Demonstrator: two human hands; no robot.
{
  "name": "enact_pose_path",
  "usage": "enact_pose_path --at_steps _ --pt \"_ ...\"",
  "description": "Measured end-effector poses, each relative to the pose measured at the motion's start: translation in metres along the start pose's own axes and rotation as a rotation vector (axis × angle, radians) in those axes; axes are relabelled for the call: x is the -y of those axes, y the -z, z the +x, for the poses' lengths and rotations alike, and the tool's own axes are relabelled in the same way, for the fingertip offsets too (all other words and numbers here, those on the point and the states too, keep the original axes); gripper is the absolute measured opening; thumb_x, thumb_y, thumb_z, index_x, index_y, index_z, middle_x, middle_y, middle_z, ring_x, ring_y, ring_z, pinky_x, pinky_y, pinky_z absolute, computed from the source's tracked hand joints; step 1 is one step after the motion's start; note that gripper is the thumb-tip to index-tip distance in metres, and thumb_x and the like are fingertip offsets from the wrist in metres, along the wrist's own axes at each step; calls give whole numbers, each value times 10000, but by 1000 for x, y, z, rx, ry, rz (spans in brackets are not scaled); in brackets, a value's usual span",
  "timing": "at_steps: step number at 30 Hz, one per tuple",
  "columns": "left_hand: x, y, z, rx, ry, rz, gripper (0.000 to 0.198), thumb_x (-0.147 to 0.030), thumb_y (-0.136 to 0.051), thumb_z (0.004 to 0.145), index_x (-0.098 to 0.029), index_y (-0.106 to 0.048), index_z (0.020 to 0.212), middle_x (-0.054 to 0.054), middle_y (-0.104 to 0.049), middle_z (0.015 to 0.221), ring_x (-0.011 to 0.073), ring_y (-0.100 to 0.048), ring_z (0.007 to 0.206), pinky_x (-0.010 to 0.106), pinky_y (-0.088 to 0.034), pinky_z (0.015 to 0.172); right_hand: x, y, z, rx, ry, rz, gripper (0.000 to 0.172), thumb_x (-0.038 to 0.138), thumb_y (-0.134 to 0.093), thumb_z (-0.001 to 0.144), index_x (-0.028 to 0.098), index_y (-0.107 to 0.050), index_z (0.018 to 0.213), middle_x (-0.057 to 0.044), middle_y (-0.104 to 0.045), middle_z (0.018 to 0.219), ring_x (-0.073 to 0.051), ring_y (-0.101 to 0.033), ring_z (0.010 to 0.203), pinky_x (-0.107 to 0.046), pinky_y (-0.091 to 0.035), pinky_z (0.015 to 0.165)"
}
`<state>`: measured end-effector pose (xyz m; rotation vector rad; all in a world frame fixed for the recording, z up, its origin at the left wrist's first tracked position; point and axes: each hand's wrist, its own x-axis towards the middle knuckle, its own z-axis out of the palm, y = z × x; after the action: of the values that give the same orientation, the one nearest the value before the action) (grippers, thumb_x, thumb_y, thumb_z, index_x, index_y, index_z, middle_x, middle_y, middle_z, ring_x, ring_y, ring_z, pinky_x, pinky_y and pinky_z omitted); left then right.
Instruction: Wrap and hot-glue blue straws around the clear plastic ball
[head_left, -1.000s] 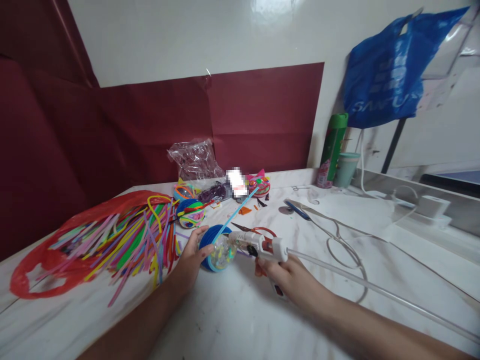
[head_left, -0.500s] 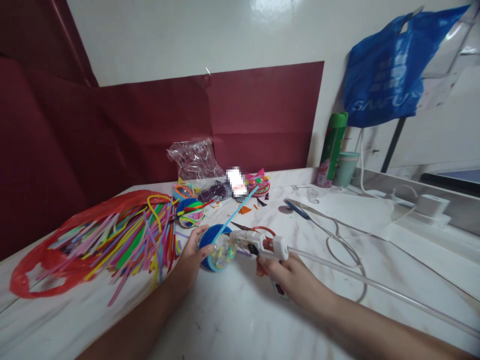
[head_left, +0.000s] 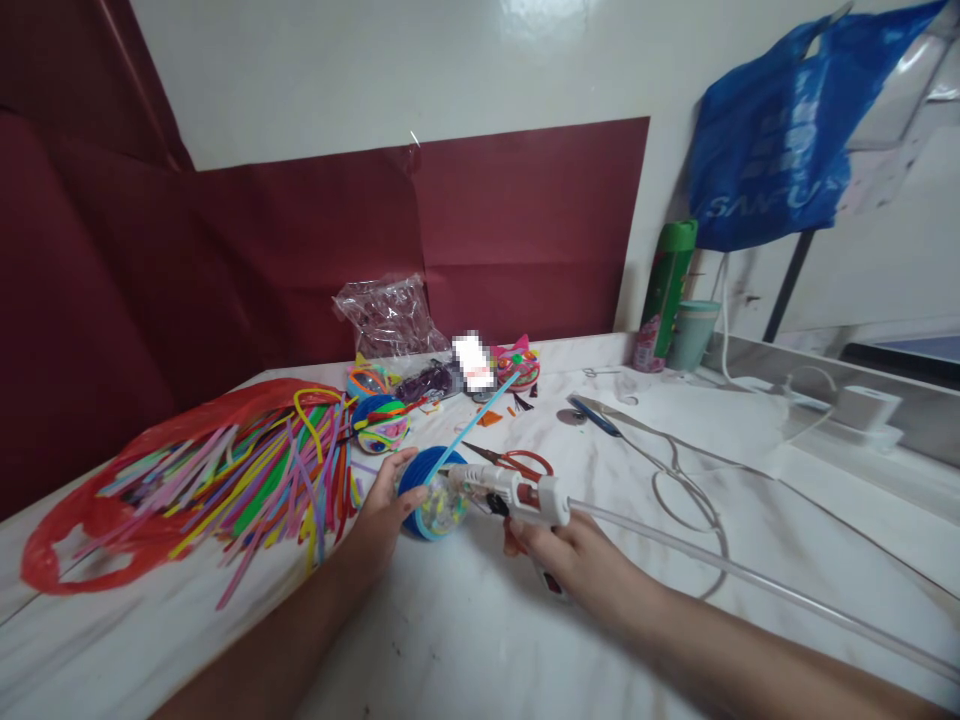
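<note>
My left hand (head_left: pixel 390 497) is closed on the left side of a clear round ball (head_left: pixel 444 508) filled with colourful bits, its upper left part wrapped in blue pipe cleaner. A loose light-blue pipe cleaner (head_left: pixel 480 418) sticks up from the ball toward the back right. In my right hand (head_left: pixel 559 545) is a white hot glue gun (head_left: pixel 517 490), gripped by its handle. A long clear glue stick (head_left: pixel 750 574) runs out of the gun's back end. The nozzle is at the ball's upper edge by the blue wrap; whether it touches I cannot tell.
Red-handled scissors (head_left: pixel 525 461) lie just behind the gun. At the left, a red plastic bag (head_left: pixel 67 540) holds many coloured pipe cleaners (head_left: pixel 255 490). A decorated ball (head_left: pixel 381 424) sits behind my left hand. A blue cutter (head_left: pixel 596 417) and a looped cable (head_left: pixel 712 500) lie at right.
My right hand has brought the glue gun slightly left, its nozzle now nearer the blue wrap. The left hand keeps its hold on the ball.
</note>
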<state>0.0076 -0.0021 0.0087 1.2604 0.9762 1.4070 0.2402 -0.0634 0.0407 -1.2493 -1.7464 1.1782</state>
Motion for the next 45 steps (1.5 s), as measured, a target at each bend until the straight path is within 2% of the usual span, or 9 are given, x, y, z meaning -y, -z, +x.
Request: enact_pose_path --at_steps 4,8,12,19,30,36,40,45 --pt "2 1 1 -15 -29 10 503 -242 -693 656 -215 -541 1135 77 -571 1224 258 -508 1172 348 -396 959 -2 -1 -1 -2 14 -38 288 415 -433 801 182 -594 746 18 -462 636 -120 -403 549 -231 -326 507" --pt "1 0 0 2 -3 -18 517 -263 -697 649 -224 -535 1139 73 -582 1209 262 -547 1111 356 -429 910 -2 -1 0 -18 -21 0 274 404 -435 799 180 -579 734 25 -448 615 -117 -415 538 -226 -337 494" --pt "0 -1 0 -5 -29 3 535 -272 -706 635 -207 -534 1137 81 -583 1191 286 -512 1159 387 -396 958 0 -1 0 -54 -27 19 266 393 -437 781 173 -569 707 15 -471 627 -118 -433 547 -225 -354 496" --pt "-1 -2 0 -11 -11 5 528 -275 -691 645 -214 -526 1142 76 -591 1165 264 -555 1084 377 -415 917 -3 -2 0 7 -13 14 279 415 -437 792 177 -576 749 27 -449 600 -115 -425 534 -222 -344 491" --pt "2 0 2 -16 -45 3 506 -257 -695 638 -205 -546 1119 76 -586 1187 276 -503 1176 390 -360 1001 -3 1 2 -85 -51 3 283 401 -435 773 175 -589 699 15 -477 577 -124 -434 507 -234 -347 473" --pt "4 2 1 -5 -30 10 518 -269 -686 655 -223 -530 1147 69 -591 1180 260 -530 1141 367 -399 955 -1 -2 -1 -19 -24 28 275 407 -449 779 180 -597 734 21 -484 614 -117 -435 535 -224 -352 495" --pt "3 2 1 -5 -19 20 530 -260 -686 648 -223 -532 1153 75 -587 1188 269 -533 1129 377 -405 943 0 -2 -1 -21 -57 8 316 424 -420 784 165 -597 739 23 -451 583 -117 -421 517 -229 -342 487" --pt "0 1 0 16 -12 47 533 -276 -686 657 -222 -518 1160 71 -585 1174 271 -538 1106 372 -418 913 1 1 0 -55 -23 -30 330 418 -407 784 165 -605 710 10 -475 603 -125 -446 544 -231 -361 505"
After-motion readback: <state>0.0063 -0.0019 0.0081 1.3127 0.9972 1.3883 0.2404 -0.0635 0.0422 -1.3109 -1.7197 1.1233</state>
